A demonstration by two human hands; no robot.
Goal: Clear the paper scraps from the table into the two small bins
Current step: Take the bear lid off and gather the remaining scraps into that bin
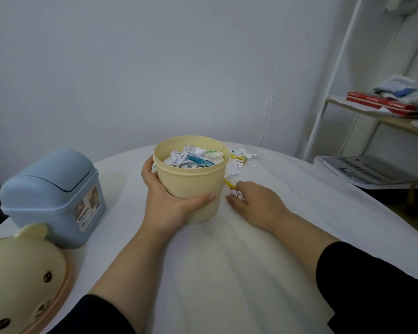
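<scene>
Head view looks down on a round white table [227, 273] set against a pale wall. Left hand [169, 203] is wrapped around the near left side of a cream bin [191, 179], thumb across the near wall and fingers curled behind the far left side; the grip is closed on the bin. This bin stands upright near the centre of the table, lid off, and is filled close to the rim with paper scraps [193, 157], mostly white with one blue printed strip. Right hand [253, 203] rests palm down on the table just right of the cream bin, fingers curled in around a small scrap [237, 195] with pink and white print; the fingers are closed on it. One yellow strip [228, 183] lies on the table between that hand and the bin wall. More loose scraps [241, 157] sit in a small pile on the far right side of the bin, touching or nearly touching it, with a few tiny bits beside them. Blue bin [56, 198] with a swing lid stands upright at the left of the table, well apart from the cream bin. Cream lid [22, 280] with a bear face lies at the near left edge, tilted, just in front of the blue bin. Black sleeves cover both forearms near the bottom edge. White shelf [372, 112] stands at the right and carries red books and folded cloth.
</scene>
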